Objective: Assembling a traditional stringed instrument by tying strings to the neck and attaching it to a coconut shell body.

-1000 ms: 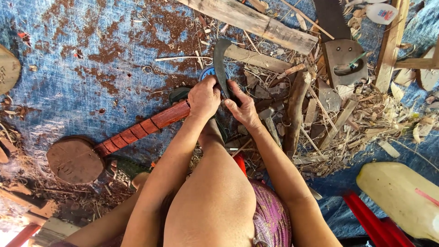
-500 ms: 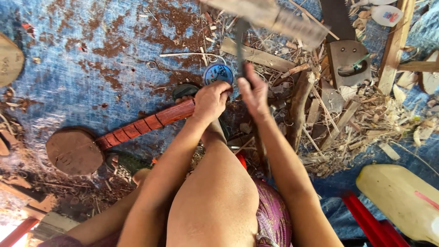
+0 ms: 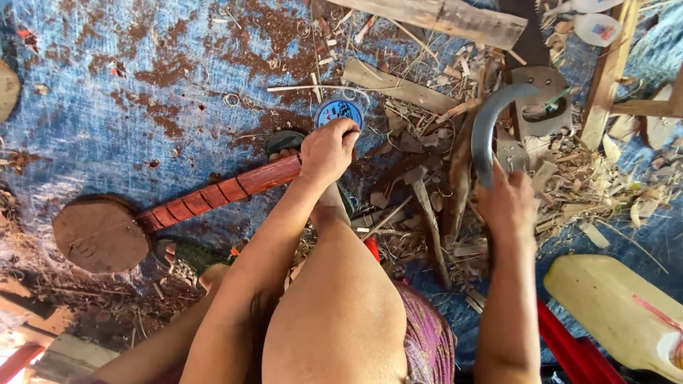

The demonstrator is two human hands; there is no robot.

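Two hands are working over a blue tarp (image 3: 128,107) strewn with reddish sawdust and wood scraps. The left hand (image 3: 327,151) is curling down around the upper end of a reddish carved wooden neck (image 3: 228,188), its fingers wrapped over the wood and pinning it against the ground. That neck is running down and to the left, where it is joining a round wooden body (image 3: 99,235) lying flat on the tarp. Just above the left hand a small round blue tin (image 3: 339,112) is sitting on the tarp, touching or nearly touching the knuckles. The right hand (image 3: 506,206) is gripping the handle end of a curved grey sickle-like blade (image 3: 491,128), fingers shut tight around it, and the blade is arching upward and to the right, well apart from the neck. A bare knee (image 3: 341,313) is rising between the two arms. Beyond the blade, a heap of wood chips and slats (image 3: 427,85) is lying near a flat metal saw (image 3: 537,99). A pale yellow plastic jug (image 3: 619,313) is lying at lower right.
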